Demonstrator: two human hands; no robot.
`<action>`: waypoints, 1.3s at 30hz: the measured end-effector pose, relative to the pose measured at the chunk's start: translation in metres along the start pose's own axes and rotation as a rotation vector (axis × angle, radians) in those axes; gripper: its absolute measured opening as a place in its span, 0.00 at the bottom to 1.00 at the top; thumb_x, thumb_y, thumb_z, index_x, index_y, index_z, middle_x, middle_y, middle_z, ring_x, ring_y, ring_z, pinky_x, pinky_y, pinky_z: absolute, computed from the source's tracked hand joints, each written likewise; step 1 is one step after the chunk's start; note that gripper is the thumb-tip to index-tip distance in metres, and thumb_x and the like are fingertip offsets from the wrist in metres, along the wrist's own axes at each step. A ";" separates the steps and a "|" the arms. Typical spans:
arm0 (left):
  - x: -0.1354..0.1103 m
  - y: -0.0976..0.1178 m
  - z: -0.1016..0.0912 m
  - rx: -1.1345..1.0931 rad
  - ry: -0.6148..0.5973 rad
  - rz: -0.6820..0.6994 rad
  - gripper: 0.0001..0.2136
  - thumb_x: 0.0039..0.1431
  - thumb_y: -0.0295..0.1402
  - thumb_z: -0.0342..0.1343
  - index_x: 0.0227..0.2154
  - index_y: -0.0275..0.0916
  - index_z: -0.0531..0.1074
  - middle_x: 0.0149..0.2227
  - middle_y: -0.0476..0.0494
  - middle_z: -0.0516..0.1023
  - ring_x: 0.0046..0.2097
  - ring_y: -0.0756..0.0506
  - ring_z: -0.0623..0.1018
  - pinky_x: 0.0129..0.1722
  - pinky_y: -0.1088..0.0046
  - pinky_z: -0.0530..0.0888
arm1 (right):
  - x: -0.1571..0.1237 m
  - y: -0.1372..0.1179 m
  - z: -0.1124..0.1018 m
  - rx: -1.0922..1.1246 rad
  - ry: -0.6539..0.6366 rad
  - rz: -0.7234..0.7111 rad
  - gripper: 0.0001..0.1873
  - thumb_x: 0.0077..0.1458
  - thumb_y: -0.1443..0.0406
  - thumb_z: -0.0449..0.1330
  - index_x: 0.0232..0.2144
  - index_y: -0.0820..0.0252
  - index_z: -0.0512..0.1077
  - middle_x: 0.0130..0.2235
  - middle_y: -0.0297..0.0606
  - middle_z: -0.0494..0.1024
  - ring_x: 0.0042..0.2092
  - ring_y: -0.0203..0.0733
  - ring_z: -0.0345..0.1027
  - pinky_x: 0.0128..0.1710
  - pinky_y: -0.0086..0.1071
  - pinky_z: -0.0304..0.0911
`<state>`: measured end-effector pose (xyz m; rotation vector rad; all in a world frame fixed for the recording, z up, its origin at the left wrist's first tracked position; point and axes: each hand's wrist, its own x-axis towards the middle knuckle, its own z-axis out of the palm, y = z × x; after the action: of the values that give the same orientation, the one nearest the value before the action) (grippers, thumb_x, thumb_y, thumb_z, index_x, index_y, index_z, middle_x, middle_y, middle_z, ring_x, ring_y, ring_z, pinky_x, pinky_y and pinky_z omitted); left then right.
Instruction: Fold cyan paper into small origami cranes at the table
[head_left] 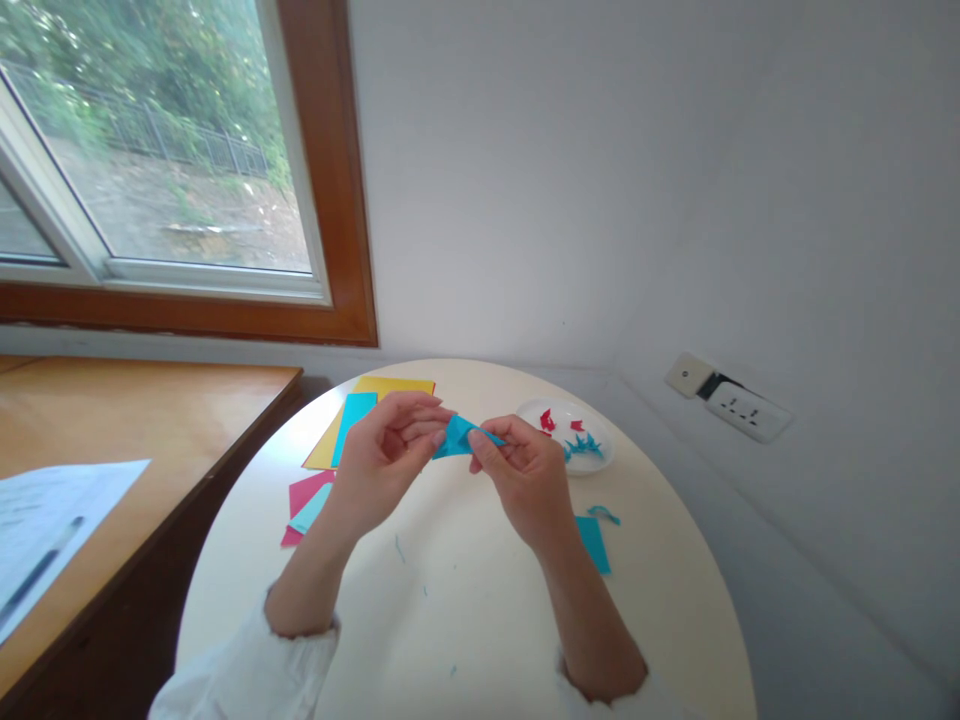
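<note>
Above the middle of a round white table [420,620], a folded piece of blue paper [454,438] is held between both my hands. My left hand [390,450] pinches its left side between thumb and fingers. Thumb and fingers of my right hand [521,465] are closed on the right side of the same paper, partly covering it. Just beyond my right hand is a white plate [547,406] with small red paper pieces [547,420] and blue paper pieces [585,446] on it.
Yellow sheets [397,384], a blue strip [355,415] and pink paper [306,490] lie on the left. Near my right forearm are a blue sheet [594,545] and a curled blue scrap [604,514]. A wooden desk [187,400] bears a paper and pen [41,570].
</note>
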<state>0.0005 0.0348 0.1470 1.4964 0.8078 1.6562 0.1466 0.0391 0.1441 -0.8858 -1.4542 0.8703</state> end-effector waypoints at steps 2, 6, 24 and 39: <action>0.000 -0.002 0.003 -0.001 -0.002 -0.002 0.10 0.47 0.30 0.62 0.34 0.37 0.69 0.33 0.43 0.79 0.36 0.46 0.80 0.40 0.68 0.77 | 0.000 0.000 0.001 -0.011 -0.009 -0.001 0.09 0.49 0.60 0.59 0.24 0.60 0.69 0.19 0.30 0.71 0.21 0.33 0.65 0.21 0.26 0.62; 0.000 -0.005 0.001 0.124 0.000 0.061 0.09 0.48 0.29 0.61 0.34 0.38 0.71 0.35 0.43 0.76 0.39 0.48 0.77 0.42 0.70 0.75 | -0.002 0.002 0.001 -0.080 0.028 -0.047 0.10 0.51 0.60 0.57 0.22 0.60 0.68 0.18 0.30 0.70 0.20 0.32 0.63 0.20 0.25 0.58; 0.004 -0.004 0.005 0.029 0.028 -0.102 0.05 0.48 0.33 0.59 0.25 0.37 0.70 0.22 0.49 0.71 0.24 0.51 0.72 0.24 0.74 0.70 | -0.001 0.011 0.005 -0.397 0.147 -0.504 0.12 0.48 0.70 0.60 0.36 0.54 0.66 0.40 0.40 0.72 0.45 0.44 0.66 0.42 0.40 0.65; 0.004 -0.012 0.010 -0.277 -0.216 -0.391 0.11 0.48 0.37 0.60 0.33 0.39 0.68 0.18 0.55 0.65 0.21 0.53 0.65 0.24 0.76 0.64 | 0.001 0.009 -0.002 0.039 0.011 -0.163 0.07 0.48 0.69 0.58 0.32 0.55 0.72 0.35 0.34 0.76 0.39 0.38 0.72 0.38 0.32 0.69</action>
<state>0.0117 0.0444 0.1399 1.2085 0.6700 1.2352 0.1488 0.0442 0.1365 -0.7305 -1.4733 0.7684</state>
